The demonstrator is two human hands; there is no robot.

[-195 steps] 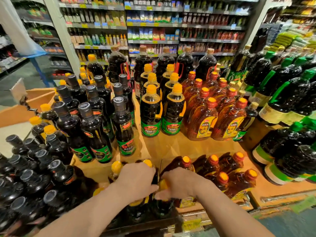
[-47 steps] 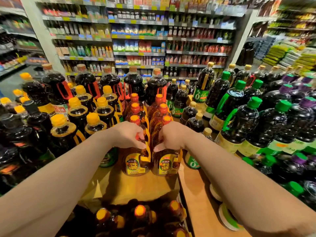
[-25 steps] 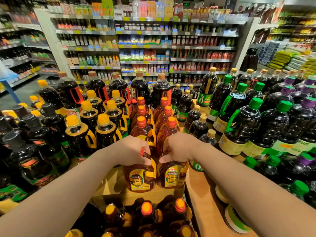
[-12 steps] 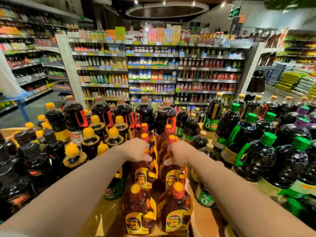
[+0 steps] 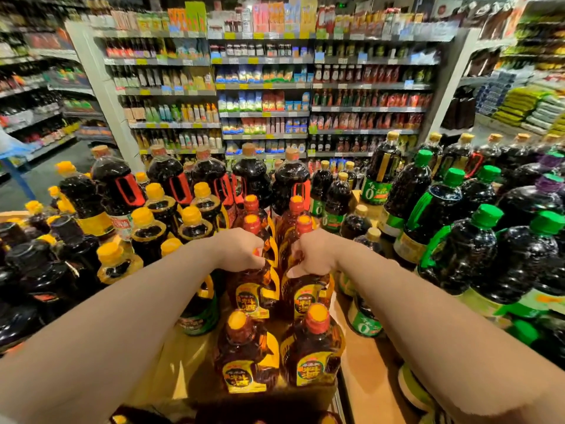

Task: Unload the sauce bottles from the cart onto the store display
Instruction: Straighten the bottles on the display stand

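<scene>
While stocked shelves (image 5: 263,87) fill the upper frame, left hand (image 5: 241,250) and right hand (image 5: 312,255) each grip an amber bottle's top on the wooden table (image 5: 363,371).

Stocked store shelves (image 5: 263,87) fill the background, with stacked yellow-green bags (image 5: 526,105) at the right.
</scene>
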